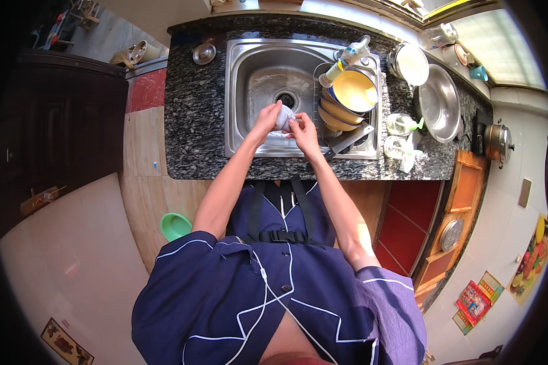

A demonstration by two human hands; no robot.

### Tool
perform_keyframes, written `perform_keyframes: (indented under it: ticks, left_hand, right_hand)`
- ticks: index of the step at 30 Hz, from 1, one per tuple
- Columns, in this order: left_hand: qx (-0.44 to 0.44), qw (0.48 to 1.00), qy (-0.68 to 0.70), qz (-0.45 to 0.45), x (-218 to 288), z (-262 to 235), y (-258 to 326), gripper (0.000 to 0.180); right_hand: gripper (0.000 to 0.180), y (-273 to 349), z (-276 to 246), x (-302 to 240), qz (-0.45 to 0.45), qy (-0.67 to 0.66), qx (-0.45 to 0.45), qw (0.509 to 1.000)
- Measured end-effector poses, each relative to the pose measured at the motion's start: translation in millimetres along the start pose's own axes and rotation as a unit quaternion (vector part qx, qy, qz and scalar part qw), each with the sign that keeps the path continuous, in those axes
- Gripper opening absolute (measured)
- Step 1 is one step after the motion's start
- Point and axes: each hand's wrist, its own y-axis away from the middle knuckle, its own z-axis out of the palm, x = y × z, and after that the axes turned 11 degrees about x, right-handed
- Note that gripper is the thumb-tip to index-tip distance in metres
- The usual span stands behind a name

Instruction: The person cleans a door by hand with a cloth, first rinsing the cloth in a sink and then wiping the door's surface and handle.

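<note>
A steel sink (249, 91) sits in a speckled dark counter (195, 121). Beside its basin, yellow bowls (352, 92) are stacked in a rack — a bottle (346, 61) lies above them. Further right: a steel plate (439, 103), a pot (498, 141). On the floor, a green bowl (175, 225).

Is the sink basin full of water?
No. The sink is bare steel with the drain showing; both hands hold a small white object above it.

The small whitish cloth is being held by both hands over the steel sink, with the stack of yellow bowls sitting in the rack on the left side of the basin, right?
Not quite. The head view shows the stack of yellow bowls in the rack on the right side of the steel sink, not the left. The rest holds: the left hand and right hand both hold the small whitish cloth over the basin.
</note>
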Motion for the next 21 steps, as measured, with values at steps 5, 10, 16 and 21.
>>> perform_keyframes:
  ticks: [5,10,16,21]
  left_hand:
    - [0.002,0.993,0.119,0.021,17,-25,50,0.027]
    - [0.128,0.968,0.052,0.212,-6,-62,88,0.022]
    - [0.294,0.904,-0.148,0.274,9,-108,186,0.027]
    - [0.411,0.862,-0.12,0.271,-4,-148,255,0.027]
  right_hand:
    - [0.02,16,4,-6,-0.027,-0.033,0.013,0.999]
    - [0.03,43,32,-16,-0.021,-0.016,-0.119,0.993]
    - [0.024,71,74,-5,-0.088,0.016,-0.307,0.947]
    - [0.024,118,123,-34,-0.184,0.046,-0.394,0.899]
